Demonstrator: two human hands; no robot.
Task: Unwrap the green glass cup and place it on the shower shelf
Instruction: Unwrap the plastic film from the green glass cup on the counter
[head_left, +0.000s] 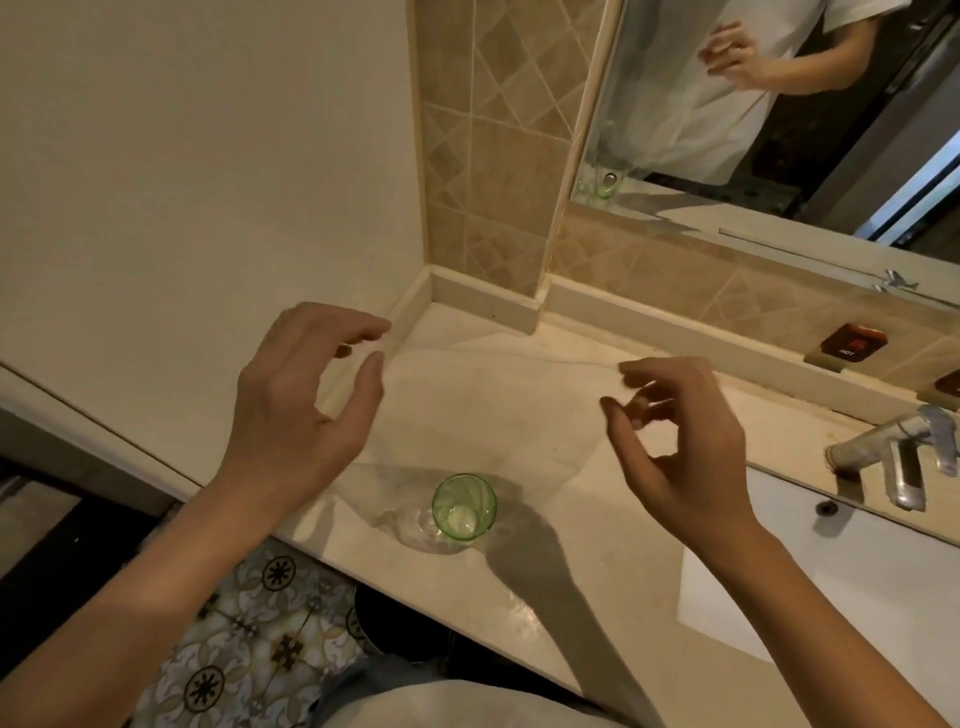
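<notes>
Left hand (298, 395) raised above the counter, thumb and fingers curved toward each other. A thin clear plastic sheet (467, 410) stretches between both hands; its top edge runs as a faint taut line from the left fingertips to the right ones. Can't tell if the left fingers actually pinch the film or sit just off it, since the film is near invisible there.

Right hand (670, 441) also raised, fingers curled, thumb and forefinger pinched together at the sheet's right upper corner. It looks like a grip on the film.

The sheet hangs down from the hands, transparent, creased, and bunches in wrinkles on the counter around the cup's base.

Green glass cup (464, 507) stands upright on the counter (613, 613), near the front edge, between and below the two hands. Round, translucent pale green, faintly ribbed wall, open mouth up. Neither hand touches it.

Counter is smooth cream stone, glossy, with a low raised lip along the back. Right side: white basin (831, 587) set in, worn metal tap (898, 457) at its far edge. Far wall has tan tiles (483, 171) laid diagonally. Mirror (779, 114) far right, showing a white shirt and one raised hand. Left wall is plain cream. Patterned floor tiles (249, 639) visible near left, under the counter edge.
</notes>
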